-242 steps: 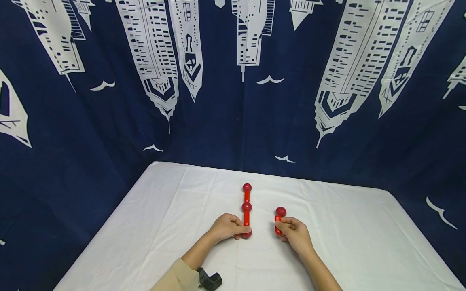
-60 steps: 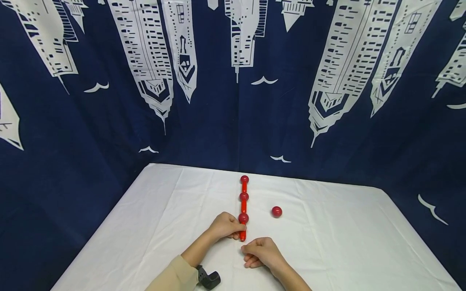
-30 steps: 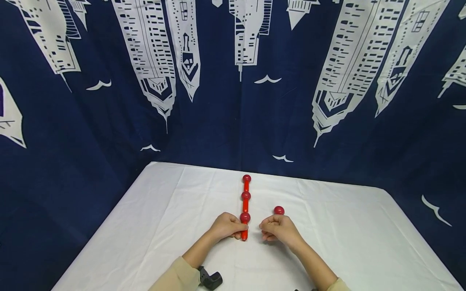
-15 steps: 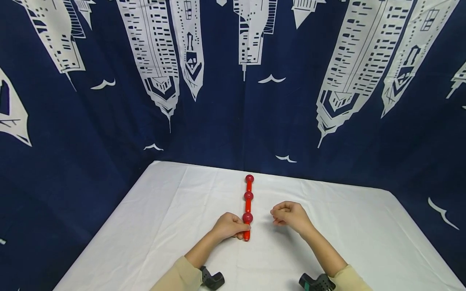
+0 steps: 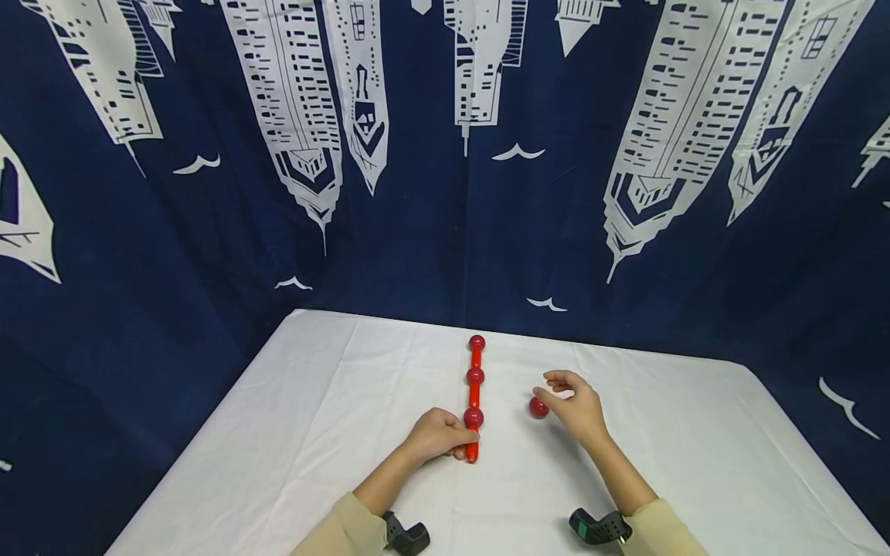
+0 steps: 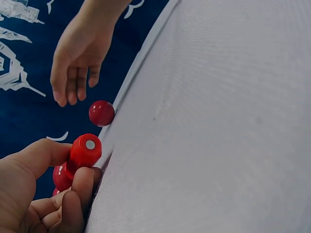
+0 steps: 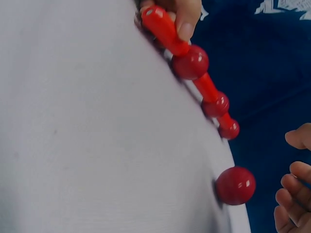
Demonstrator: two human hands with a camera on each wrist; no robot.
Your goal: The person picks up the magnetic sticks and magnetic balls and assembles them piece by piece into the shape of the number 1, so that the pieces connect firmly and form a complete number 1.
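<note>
A chain of red rods and dark red balls lies in a straight line on the white table, pointing away from me. My left hand pinches the nearest red rod between thumb and fingers; a small silvery disc shows in its end. A single loose red ball sits to the right of the chain. Over that ball my right hand hovers, thumb and fingers apart and holding nothing. In the right wrist view the loose ball stands beside the spread fingers.
The white cloth-covered table ends at a dark blue curtain printed with white buildings and birds. Black devices are strapped at the left wrist and right wrist.
A third rod has joined the chain's near end, and the chain has shifted away from me. My right hand let that rod go, then moved from the chain's near end over to the loose ball.
</note>
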